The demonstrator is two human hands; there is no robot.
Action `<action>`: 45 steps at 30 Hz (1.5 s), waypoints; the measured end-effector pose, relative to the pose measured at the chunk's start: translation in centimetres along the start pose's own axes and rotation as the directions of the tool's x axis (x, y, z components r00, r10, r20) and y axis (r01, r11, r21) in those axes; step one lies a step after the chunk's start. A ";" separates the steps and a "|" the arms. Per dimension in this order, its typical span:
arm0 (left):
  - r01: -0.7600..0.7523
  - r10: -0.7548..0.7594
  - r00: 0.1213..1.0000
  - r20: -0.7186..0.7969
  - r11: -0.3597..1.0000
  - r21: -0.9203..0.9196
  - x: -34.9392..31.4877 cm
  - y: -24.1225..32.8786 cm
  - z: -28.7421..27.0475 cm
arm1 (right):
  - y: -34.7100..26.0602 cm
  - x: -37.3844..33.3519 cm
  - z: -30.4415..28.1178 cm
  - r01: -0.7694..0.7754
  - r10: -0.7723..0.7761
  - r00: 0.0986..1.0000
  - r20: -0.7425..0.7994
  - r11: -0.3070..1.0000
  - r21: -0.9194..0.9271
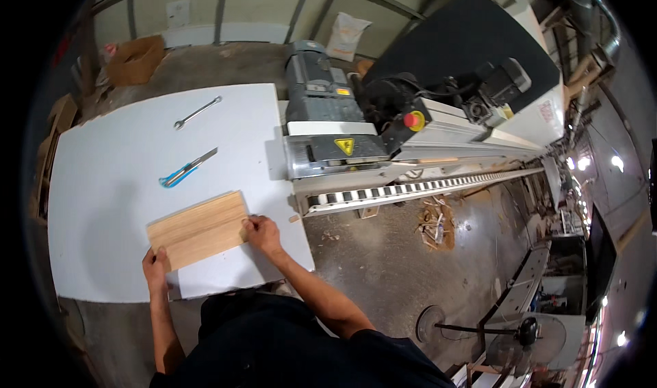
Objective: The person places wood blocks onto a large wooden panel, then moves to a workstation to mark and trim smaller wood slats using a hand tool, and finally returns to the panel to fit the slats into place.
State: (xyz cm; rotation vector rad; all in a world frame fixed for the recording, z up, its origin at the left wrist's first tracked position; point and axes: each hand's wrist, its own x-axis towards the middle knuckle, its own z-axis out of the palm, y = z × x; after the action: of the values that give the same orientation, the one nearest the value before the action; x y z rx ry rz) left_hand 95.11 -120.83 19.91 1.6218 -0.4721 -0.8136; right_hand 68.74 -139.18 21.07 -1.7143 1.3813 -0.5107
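The left hand (155,268) and right hand (264,234) gripped the wood board (198,230) by its ends – maybe to keep it steady – on the near side of the white table (96,155). The blue knife (182,174) lay just past it, clear of both hands.

White-topped table (236,131), roughly rectangular. On it, far to near: silver combination wrench (198,113), lying diagonally; blue-handled utility knife (183,172), blade out, tip toward far right; light wood-grain board (198,230) near front edge, flush contact unclear; small tan wood scrap (294,218) near right edge.
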 end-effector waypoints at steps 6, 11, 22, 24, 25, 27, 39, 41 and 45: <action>0.016 -0.016 1.000 0.002 0.999 0.037 0.4 -0.1 -1.2 | 0.8 -0.3 0.9 0.070 -0.062 0.996 -0.067 0.990 0.124; 0.006 -0.004 1.000 -0.024 0.997 0.073 1.1 -0.2 -1.5 | 3.1 0.3 -0.1 0.054 -0.028 0.995 -0.093 0.953 0.299; -0.176 0.246 0.959 -0.137 0.903 0.392 2.1 1.6 -1.8 | 2.6 1.0 -11.9 -0.025 0.104 0.991 -0.079 0.747 0.664; -0.297 0.333 0.942 -0.040 0.885 0.359 2.7 2.7 -0.5 | 1.6 0.2 -14.2 -0.034 0.120 0.990 -0.078 0.722 0.691; -0.331 0.367 0.930 0.007 0.832 0.445 3.3 3.8 0.5 | 2.0 0.2 -15.2 0.001 0.084 0.992 -0.098 0.751 0.660; -0.396 0.426 0.900 0.094 0.708 0.585 5.0 6.0 3.0 | 3.1 0.3 -16.6 0.072 0.047 0.982 -0.182 0.802 0.593; -0.516 0.292 0.842 0.454 0.192 0.835 19.7 7.6 11.8 | 6.1 3.6 -23.9 0.207 -0.328 0.773 -0.543 0.939 -0.273; -0.567 0.171 0.823 0.542 0.191 0.801 20.9 7.1 10.6 | 5.2 4.8 -23.8 0.265 -0.464 0.767 -0.443 0.858 -0.441; -0.642 0.289 0.740 0.607 0.037 0.766 18.7 7.9 13.4 | 5.6 6.8 -24.4 0.412 -0.666 0.704 -0.247 0.666 -0.621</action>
State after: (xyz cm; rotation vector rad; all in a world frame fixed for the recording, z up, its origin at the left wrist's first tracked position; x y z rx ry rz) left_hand 98.99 -144.76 22.23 2.2022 -2.0132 -0.0850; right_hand 49.25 -154.45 28.69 -2.6476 1.3625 -1.0091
